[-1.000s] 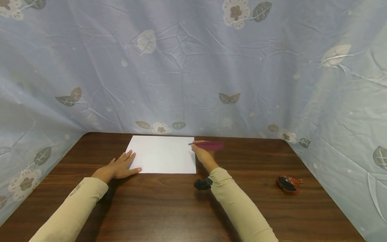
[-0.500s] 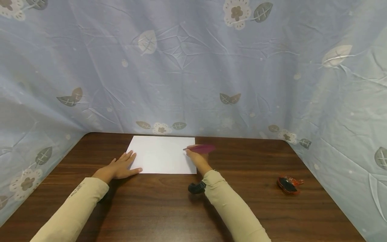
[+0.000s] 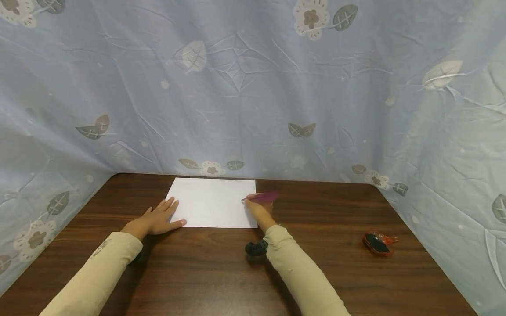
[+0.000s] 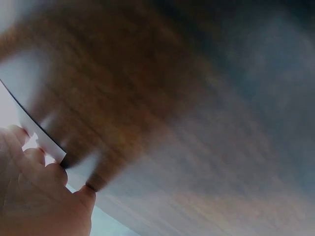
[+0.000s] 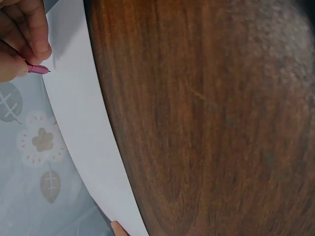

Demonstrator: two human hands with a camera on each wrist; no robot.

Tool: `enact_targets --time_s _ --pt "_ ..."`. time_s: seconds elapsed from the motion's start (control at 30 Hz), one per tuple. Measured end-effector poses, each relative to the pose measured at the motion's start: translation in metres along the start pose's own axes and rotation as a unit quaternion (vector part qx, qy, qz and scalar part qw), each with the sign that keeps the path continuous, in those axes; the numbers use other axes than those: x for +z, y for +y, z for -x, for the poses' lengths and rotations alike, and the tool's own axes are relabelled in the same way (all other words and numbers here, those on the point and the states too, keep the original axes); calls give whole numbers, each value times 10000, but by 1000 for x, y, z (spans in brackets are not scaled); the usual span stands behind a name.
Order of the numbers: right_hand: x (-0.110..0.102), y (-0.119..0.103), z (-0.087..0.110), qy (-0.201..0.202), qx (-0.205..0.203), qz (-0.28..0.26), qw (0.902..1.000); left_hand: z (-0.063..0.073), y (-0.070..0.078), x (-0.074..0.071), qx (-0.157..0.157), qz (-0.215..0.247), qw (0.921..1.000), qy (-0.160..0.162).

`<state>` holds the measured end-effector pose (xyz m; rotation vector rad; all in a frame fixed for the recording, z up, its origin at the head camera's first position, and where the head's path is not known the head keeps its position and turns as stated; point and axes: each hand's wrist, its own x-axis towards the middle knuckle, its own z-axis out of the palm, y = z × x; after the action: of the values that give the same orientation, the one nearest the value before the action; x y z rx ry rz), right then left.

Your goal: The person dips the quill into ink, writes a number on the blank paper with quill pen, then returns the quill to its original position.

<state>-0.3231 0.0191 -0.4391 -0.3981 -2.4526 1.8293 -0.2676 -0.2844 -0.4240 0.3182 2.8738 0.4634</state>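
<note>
A white sheet of paper (image 3: 211, 202) lies flat on the brown table. My left hand (image 3: 158, 218) rests on its lower left edge, fingers spread. At the right side of the sheet, my right hand (image 3: 258, 211) pinches a purple pen (image 3: 267, 198) with a wide, feather-like upper end. In the right wrist view, the pen's pink tip (image 5: 39, 69) points out between thumb and fingers over the paper. Whether the tip touches the sheet I cannot tell. The left wrist view shows the left fingers (image 4: 55, 173) at the paper's corner, partly cut off.
On the right of the brown wooden table (image 3: 197, 272) lies a small black item with a red-orange rim (image 3: 378, 243), its kind unclear. A dark wrist camera (image 3: 256, 249) sticks out from my right sleeve. Pale blue patterned cloth (image 3: 237, 87) hangs behind and beside the table.
My right hand has moved left and nearer to me with the pen, from the sheet's right edge to a little inside it. The left hand has stayed in place.
</note>
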Motion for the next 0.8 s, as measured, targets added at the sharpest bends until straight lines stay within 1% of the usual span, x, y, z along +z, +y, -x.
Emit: enact_targets --time_s 0.17,0.27,0.4,0.53,0.73,0.8 --pt "1 3 0 56 38 -168 9998 1 1 -1 -8 35 10000 -3" --pt "1 4 0 100 60 -336 9994 -3 -4 3 -3 55 10000 27" --pt "2 4 0 177 48 -254 9995 -3 -7 3 15 94 9999 44" --pt "2 4 -2 249 44 -90 9996 2 1 -1 2 140 9999 27" --pt "2 5 -2 264 -53 -19 9996 2 1 -1 -27 182 9998 11" --pt "2 5 -1 251 -10 12 9997 1 0 -1 3 189 9998 19"
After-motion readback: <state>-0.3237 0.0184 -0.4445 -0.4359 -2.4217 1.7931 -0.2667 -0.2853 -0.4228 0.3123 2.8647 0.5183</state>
